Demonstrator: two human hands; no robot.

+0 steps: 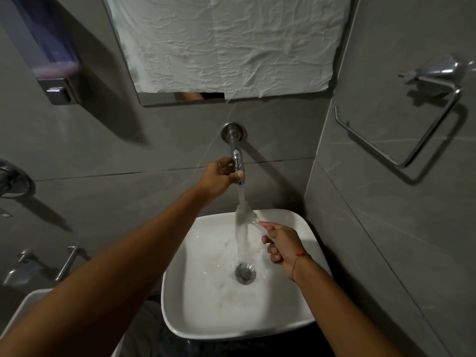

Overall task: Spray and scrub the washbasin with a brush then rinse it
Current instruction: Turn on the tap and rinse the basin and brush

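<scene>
White ceramic makes up the basin (pixel 304 228), a squarish bowl with rounded corners set against grey wall tiles. A chrome tap (pixel 236 153) juts from the wall straight above the basin, and a stream of water (pixel 241 243) falls from its spout to the basin floor, landing just behind the drain (pixel 245 273). Foamy water spreads over the basin floor around the drain.

The left hand (pixel 219 177) reaches up to the tap, its fingers (pixel 226 161) wrapped round the spout's lower end with the thumb pressed near the outlet. The right hand (pixel 283 244) hangs over the basin's right half, to the right of the stream. Its fingers (pixel 273 249) are closed on a pale, thin handle that looks like the brush (pixel 253 220); the tip pokes into the falling water, where it blurs, so bristles cannot be made out. A red thread (pixel 296 261) circles the right wrist.

Above the tap, a mirror (pixel 159 97) is mostly covered by crumpled white paper (pixel 226 42). Left of the mirror hangs a soap dispenser (pixel 51 63). On the side wall to the right of the basin sits a chrome towel ring (pixel 401 140).
</scene>
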